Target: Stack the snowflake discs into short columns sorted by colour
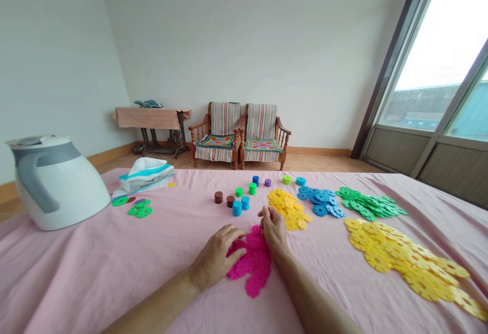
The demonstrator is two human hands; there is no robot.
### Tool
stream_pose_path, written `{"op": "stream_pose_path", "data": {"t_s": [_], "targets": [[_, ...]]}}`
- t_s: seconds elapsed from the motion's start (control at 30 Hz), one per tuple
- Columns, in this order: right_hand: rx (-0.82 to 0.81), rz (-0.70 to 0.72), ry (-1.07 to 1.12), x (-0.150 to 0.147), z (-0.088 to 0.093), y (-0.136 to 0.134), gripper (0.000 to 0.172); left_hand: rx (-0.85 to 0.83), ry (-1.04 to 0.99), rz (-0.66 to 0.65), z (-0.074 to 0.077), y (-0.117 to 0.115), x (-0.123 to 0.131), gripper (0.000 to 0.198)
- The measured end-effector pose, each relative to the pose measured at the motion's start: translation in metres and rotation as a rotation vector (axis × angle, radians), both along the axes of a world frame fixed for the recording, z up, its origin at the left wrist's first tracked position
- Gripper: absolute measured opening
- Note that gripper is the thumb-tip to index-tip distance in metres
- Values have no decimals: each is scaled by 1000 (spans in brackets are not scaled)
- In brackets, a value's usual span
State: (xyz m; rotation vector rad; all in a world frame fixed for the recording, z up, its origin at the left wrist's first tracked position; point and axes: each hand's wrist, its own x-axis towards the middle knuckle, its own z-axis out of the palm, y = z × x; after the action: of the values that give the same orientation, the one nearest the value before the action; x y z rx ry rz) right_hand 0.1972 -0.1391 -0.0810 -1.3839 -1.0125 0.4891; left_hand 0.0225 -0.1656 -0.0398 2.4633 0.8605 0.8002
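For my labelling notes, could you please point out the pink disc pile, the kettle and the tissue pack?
pink disc pile (254, 267): head view, pile's lower middle.
kettle (84, 192): head view, white body.
tissue pack (147, 175): head view, top face.

I see a heap of bright pink pieces (253, 268). Each one is a thin, flat, round bit of plastic with little notches around its edge, like a flower. They lie flat and overlap in a loose pile on the pink cloth (114, 263), near me, about in the middle.
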Motion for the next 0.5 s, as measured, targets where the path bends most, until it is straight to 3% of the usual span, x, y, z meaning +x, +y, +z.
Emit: {"op": "stream_pose_path", "data": {"t_s": [0.23,0.5], "targets": [[-22,5,-17,-1,3,-1,42,-37,-20,46,-1,4,-3,17],[-22,-1,-46,-2,4,-2,43,-76,15,15,0,7,-5,21]]}}
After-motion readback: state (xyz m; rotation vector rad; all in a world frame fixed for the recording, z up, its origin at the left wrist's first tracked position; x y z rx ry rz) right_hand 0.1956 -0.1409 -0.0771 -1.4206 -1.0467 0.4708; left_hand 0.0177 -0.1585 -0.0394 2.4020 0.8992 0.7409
